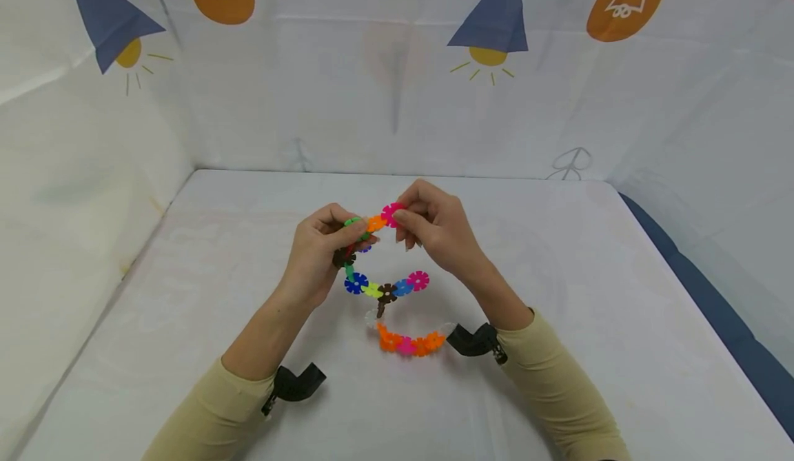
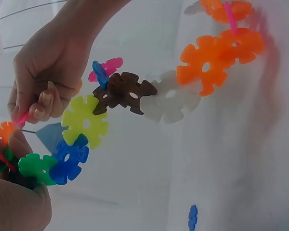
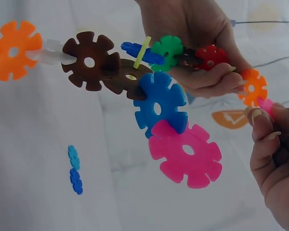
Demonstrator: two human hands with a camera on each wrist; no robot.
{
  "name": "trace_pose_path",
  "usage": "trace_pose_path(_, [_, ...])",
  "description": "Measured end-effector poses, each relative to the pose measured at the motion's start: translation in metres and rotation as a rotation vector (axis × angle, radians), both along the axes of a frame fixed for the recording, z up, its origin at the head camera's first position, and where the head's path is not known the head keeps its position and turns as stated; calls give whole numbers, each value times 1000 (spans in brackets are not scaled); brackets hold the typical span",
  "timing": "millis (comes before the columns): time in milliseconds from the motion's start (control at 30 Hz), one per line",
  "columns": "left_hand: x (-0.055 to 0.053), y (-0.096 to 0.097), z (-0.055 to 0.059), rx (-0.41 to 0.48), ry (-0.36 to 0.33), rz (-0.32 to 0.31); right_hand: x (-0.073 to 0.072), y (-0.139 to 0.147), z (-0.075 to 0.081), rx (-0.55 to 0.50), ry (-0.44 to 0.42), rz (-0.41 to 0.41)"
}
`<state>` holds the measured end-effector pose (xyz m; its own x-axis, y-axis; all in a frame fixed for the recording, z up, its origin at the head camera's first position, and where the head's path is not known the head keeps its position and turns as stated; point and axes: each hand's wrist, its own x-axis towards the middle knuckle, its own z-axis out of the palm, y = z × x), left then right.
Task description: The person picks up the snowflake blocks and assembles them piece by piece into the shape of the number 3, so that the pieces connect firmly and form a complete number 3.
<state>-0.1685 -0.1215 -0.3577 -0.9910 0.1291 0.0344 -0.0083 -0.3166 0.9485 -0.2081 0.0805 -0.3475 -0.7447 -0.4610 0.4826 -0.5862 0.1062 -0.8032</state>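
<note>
A chain of interlocking plastic snowflake discs hangs from my left hand [image 1: 318, 254], whose thumb and fingers pinch it near a green disc [image 1: 353, 225]. With thumb and fingertips my right hand [image 1: 442, 230] pinches a pink disc [image 1: 391, 213], right at the edge of an orange disc [image 1: 375, 224]. Lower down, the chain passes through a dark blue disc [image 2: 70, 160], a yellow disc [image 2: 85, 122] and brown discs [image 3: 88, 61]. A side branch ends in a light blue disc [image 3: 159, 108] and another pink disc [image 3: 188, 153]. Its bottom curve holds clear and orange discs [image 1: 391, 340].
A white-covered table [image 1: 248, 192] lies under the hands, with white cloth walls [image 1: 347, 96] behind and at the sides. Two small joined blue discs [image 3: 75, 169] appear apart from the chain in the right wrist view. Black wrist cameras [image 1: 299, 382] jut from both sleeves.
</note>
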Motion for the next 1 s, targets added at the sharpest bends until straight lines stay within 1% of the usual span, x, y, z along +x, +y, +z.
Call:
trace_pose_path(133, [0, 2, 0, 3, -2, 34, 2, -3, -4, -13, 35, -30])
trace_pose_path(233, [0, 3, -1, 20, -18, 56, 4, -5, -7, -24, 65, -52])
trace_pose_path(400, [-2, 6, -6, 61, -76, 56, 6, -7, -9, -46, 81, -82])
trace_pose_path(467, [-3, 6, -7, 63, -88, 48, 6, -8, -9, -44, 88, -91])
trace_pose_path(633, [-5, 1, -4, 45, -65, 47, 4, -9, -7, -24, 117, -65])
trace_pose_path(800, [-3, -3, 0, -2, -51, 47, 3, -8, -6, -3, 124, -29])
trace_pose_path(900, [-2, -3, 2, -31, -41, 60, 2, -7, -7, 2, 125, -35])
trace_pose_path(1000, [-2, -1, 3, -33, -33, 71, 4, -7, -9, -15, 124, -53])
